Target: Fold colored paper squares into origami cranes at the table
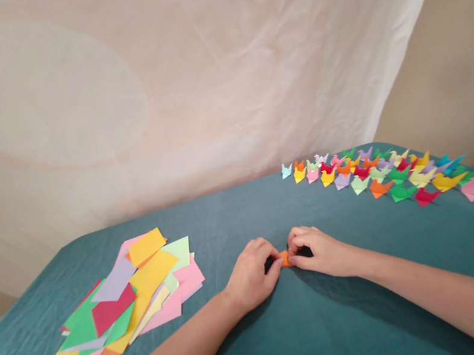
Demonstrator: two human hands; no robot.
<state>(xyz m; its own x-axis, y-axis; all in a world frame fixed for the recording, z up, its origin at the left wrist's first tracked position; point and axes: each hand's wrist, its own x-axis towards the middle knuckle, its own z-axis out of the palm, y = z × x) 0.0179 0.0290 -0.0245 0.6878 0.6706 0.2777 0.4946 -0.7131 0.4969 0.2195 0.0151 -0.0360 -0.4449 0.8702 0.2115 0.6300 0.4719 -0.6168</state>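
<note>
A small folded piece of orange paper (285,259) shows between my two hands, just above or on the teal cloth. My left hand (254,273) pinches its left end between thumb and fingers. At the other end, the thumb and fingertips of my right hand (318,250) are closed on the same paper. Most of the paper is covered by my fingertips, so its exact folded shape is hidden.
Loose coloured paper sheets (155,271) lie in an overlapping pile on the left. Several rows of small folded paper birds (381,187) stand at the back right. A teal cloth (267,349) covers the table, and a pale sheet (185,89) hangs behind it.
</note>
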